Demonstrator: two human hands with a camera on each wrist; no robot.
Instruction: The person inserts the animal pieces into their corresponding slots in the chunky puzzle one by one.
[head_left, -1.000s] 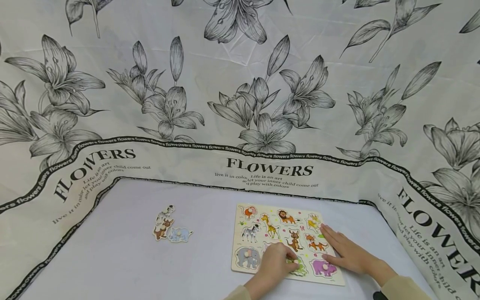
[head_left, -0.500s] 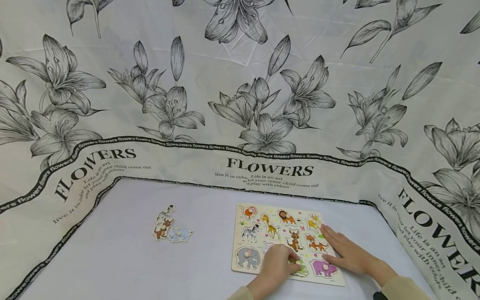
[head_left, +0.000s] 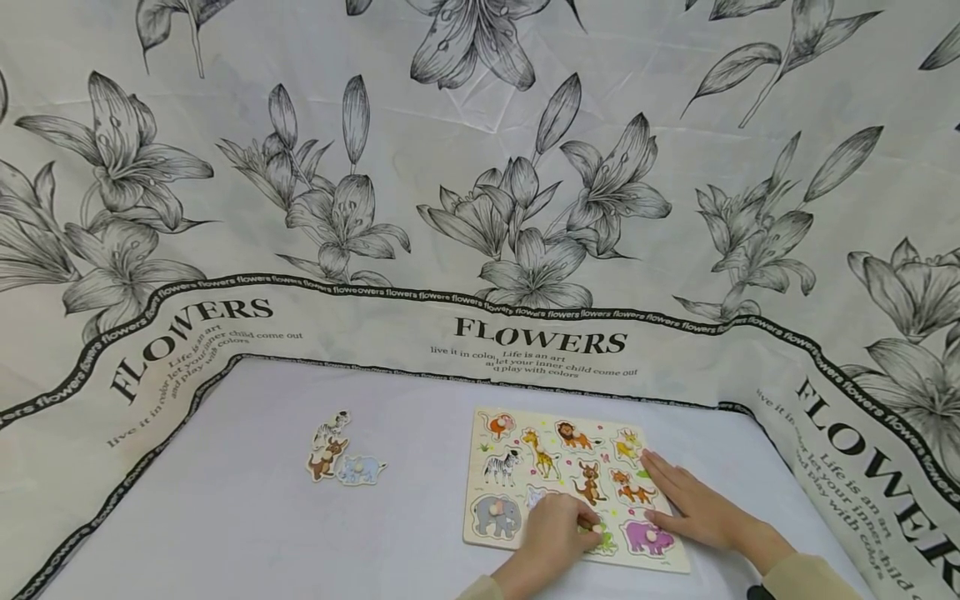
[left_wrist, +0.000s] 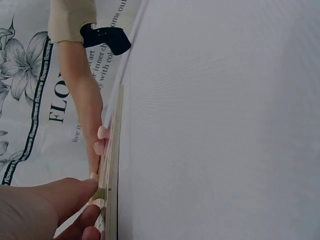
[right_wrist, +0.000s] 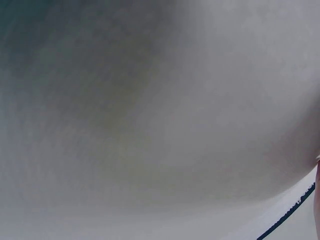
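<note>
A wooden animal puzzle board (head_left: 480, 467) lies on the white cloth, seen whole in the head view. Over its near edge, my left hand (head_left: 551, 533) pinches a green animal puzzle piece (head_left: 606, 543) between thumb and fingers, low at the board. The left wrist view shows the thumb (left_wrist: 75, 192) and fingertips close round this greenish piece (left_wrist: 100, 193); its outline is partly hidden. My right hand (head_left: 705, 504) lies with straight fingers on the board's right edge. Beside the green piece sit a purple hippo piece (head_left: 649, 537) and, further left, a grey elephant piece (head_left: 495, 515), both with knobs.
Left of the board, a zebra piece (head_left: 330, 427), a kangaroo piece (head_left: 326, 460) and a light blue animal piece (head_left: 362, 470) lie bunched together on the cloth. A flower-printed curtain (head_left: 375, 250) surrounds the back and sides. The right wrist view is mostly blurred pale cloth (right_wrist: 200, 125).
The fingers of my left hand have shifted slightly right with the green piece, which has turned a little. My right hand and the loose pieces stay where they were.
</note>
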